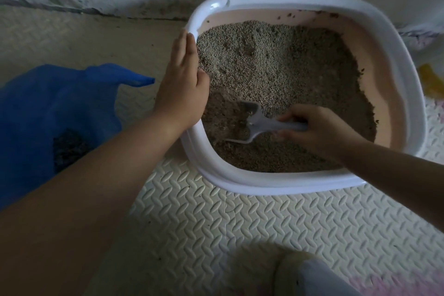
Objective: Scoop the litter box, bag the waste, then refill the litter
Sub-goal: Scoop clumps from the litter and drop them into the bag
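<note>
So the person looks mid-scoop: right hand [319, 128] grips the scoop [258, 120] dug into the litter [276, 62] at the near left of the litter box [264, 184], left hand [182, 89] rests flat-fingered on its left rim, some dark waste [68, 149] already sits in the blue bag [36, 108] on the left, and the refill isn't started.

bag [48, 113] lies left of litter box [312, 5]; scoop [254, 122] sits in litter [276, 62].

Dim, flat indoor light. A brighter patch falls on the ribbed floor mat [276, 218] at centre; corners darken. Wide-angle bending curves the edges. The near forearm is soft and underexposed.
</note>
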Motion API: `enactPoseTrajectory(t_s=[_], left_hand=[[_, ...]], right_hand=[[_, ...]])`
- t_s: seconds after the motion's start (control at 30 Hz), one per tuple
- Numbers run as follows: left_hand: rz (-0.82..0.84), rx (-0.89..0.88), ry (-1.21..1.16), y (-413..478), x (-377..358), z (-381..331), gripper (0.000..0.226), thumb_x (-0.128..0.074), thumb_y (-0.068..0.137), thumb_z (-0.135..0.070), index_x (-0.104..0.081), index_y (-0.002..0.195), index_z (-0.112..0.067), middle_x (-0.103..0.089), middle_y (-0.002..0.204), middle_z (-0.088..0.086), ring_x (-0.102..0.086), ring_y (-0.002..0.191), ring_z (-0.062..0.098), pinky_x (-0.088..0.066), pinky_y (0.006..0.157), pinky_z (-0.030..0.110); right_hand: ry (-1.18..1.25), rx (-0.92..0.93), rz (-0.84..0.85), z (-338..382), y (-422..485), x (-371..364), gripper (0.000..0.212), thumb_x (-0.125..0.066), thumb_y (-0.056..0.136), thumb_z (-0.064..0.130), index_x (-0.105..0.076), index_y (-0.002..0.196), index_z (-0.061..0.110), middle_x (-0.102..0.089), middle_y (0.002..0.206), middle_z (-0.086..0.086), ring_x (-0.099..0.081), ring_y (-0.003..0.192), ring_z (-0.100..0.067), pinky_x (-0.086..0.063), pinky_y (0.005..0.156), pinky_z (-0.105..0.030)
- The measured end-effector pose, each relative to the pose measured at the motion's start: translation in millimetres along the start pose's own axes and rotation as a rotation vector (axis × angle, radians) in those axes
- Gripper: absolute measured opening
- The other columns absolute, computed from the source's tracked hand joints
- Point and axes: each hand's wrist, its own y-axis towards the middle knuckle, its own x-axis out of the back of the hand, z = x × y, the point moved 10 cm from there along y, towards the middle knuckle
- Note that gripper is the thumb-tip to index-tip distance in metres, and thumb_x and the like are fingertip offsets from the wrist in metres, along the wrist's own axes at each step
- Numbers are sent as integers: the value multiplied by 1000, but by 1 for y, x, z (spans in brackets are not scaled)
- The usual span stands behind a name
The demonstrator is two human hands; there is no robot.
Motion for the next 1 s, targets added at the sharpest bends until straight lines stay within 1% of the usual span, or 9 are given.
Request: enactPoseTrajectory(t_s=[0.07, 0.17, 0.27, 0.37, 0.5, 0.63, 0.77, 0.87, 1.0], left_hand=[[1, 2, -14, 0, 0, 0, 59, -30, 99, -13, -6, 152, -9, 4, 161, 3, 1, 147, 15, -7, 116, 24], [6, 21, -41, -1, 0, 1, 59, -31, 99, -14, -6, 153, -11, 4, 161, 0, 0, 147, 12, -8, 116, 23], [6, 19, -73, -1, 0, 1, 59, -30, 100, -14, -6, 153, -12, 5, 161, -1, -1, 146, 12, -10, 117, 25], [5, 1, -98, -2, 1, -1, 58, -30, 100, -14, -6, 153, -10, 4, 161, 1, -1, 146, 12, -9, 114, 20], [9, 29, -98, -1, 0, 2, 57, -29, 102, -18, -5, 153, -14, 5, 161, -4, -2, 145, 9, -8, 109, 15], [7, 27, -104, 0, 0, 4, 55, -26, 102, -19, -6, 153, -15, 4, 161, -5, -1, 145, 6, -5, 108, 13], [-1, 9, -117, 1, 0, 5, 54, -25, 102, -19, -7, 153, -14, 3, 161, -3, -1, 145, 6, -5, 109, 13], [-7, -8, -108, 2, 0, 3, 54, -26, 102, -17, -8, 153, -12, 2, 161, -2, -1, 146, 7, -5, 111, 14], [-4, -9, -100, 1, 1, 3, 54, -26, 102, -18, -8, 153, -12, 2, 161, -2, -2, 146, 7, -5, 111, 15]], right_hand=[[-29, 18, -18, 7, 13, -12, 12, -69, 83, 31, -63, 93, 30, -67, 70, 7, -64, 60, -11, -50, 55, -30], [-256, 49, 85, 8, 33, -24, 16, -55, 91, 38, -55, 107, 36, -64, 73, 9, -63, 67, -13, -48, 60, -28], [-469, 153, 136, 13, 48, -24, 22, -44, 96, 39, -50, 116, 33, -59, 79, 10, -57, 69, -14, -37, 58, -27], [-434, 178, 158, 11, 55, -24, 19, -45, 97, 34, -49, 113, 25, -57, 81, 5, -56, 70, -18, -40, 60, -30], [-313, 156, 152, 5, 44, -31, 23, -42, 98, 34, -49, 117, 22, -60, 83, 2, -58, 69, -17, -45, 63, -30], [-217, 96, 46, -6, 32, -13, 25, -46, 98, 30, -48, 121, 20, -57, 84, 5, -55, 71, -17, -38, 62, -29], [-158, 50, -139, -17, 20, 20, 27, -47, 97, 29, -49, 122, 19, -58, 88, 3, -55, 74, -19, -42, 64, -33], [-100, 32, -265, -21, 11, 37, 24, -49, 96, 27, -50, 119, 18, -58, 90, 4, -54, 75, -17, -38, 64, -31], [-74, 41, -342, -15, 0, 45, 24, -49, 96, 26, -49, 119, 19, -57, 86, 6, -50, 71, -13, -31, 62, -28]])
